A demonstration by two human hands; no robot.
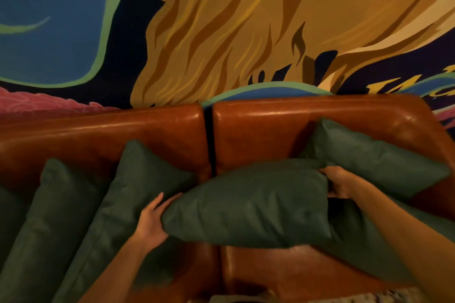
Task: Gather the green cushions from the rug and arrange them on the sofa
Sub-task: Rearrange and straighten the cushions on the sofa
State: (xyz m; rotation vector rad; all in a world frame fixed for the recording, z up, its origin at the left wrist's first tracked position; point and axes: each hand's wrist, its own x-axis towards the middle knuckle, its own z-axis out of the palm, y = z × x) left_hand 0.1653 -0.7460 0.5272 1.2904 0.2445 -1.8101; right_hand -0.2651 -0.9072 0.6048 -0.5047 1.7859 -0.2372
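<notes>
Above the right-hand seat of the brown leather sofa (268,128), one green cushion (248,206) is held lengthwise between the two hands, its long side roughly level and its lower edge just over the seat leather. The left hand (154,219) cups the cushion's left corner, fingers spread along the fabric and the thumb lying on top; the grip is loose and wide, more a support than a pinch. The right hand (339,183) is closed on the cushion's upper right corner, fingers curled into the fabric where it bunches.

Behind that hand, a second green cushion (379,155) leans against the right backrest, tilted, its upper corner near the top of the leather. Under the right forearm another stretch of green fabric (369,248) lies on the seat; whether it is a separate cushion cannot be told.

To the left, a third cushion (133,194) stands propped against the left backrest, touching the next one (46,224) beside it, and a sliver of further green shows at the frame's left edge.

Behind the sofa, a painted wall mural (221,32) fills the upper view with ochre streaks, blue fields with green borders, and a pink patch at the lower left.
</notes>
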